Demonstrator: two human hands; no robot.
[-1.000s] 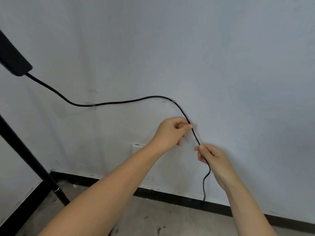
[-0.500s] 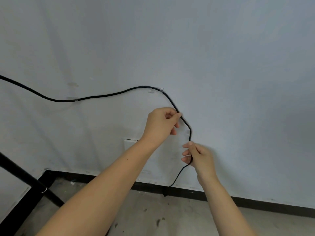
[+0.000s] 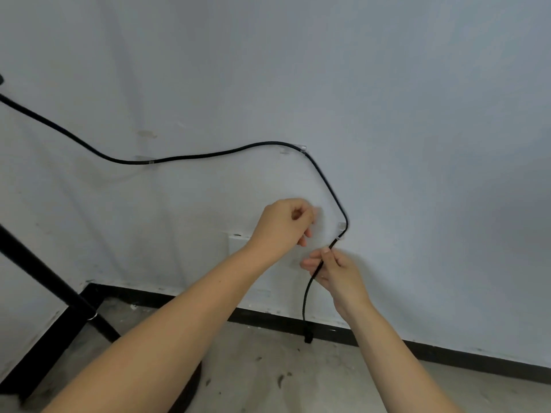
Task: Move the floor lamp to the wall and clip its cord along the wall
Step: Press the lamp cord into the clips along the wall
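Observation:
The black cord (image 3: 208, 155) runs along the pale wall (image 3: 387, 99) from the left edge, through a clear clip (image 3: 146, 160), a second clear clip (image 3: 302, 148) and a third clear clip (image 3: 341, 229), then hangs down to its plug end (image 3: 307, 335) by the baseboard. My right hand (image 3: 334, 271) pinches the cord just below the third clip. My left hand (image 3: 283, 223) hovers curled to the left of that clip, off the cord, with nothing visible in it. The black lamp pole (image 3: 44, 278) slants at the lower left.
A black baseboard (image 3: 447, 351) runs along the foot of the wall above a grey concrete floor (image 3: 268, 371). A white wall plate (image 3: 237, 244) sits partly behind my left wrist. The lamp's dark base (image 3: 190, 386) shows under my left forearm.
My left hand has let go of the cord and drawn back to the left. The cord now sits in a third clip by my right hand, which still pinches the cord below it.

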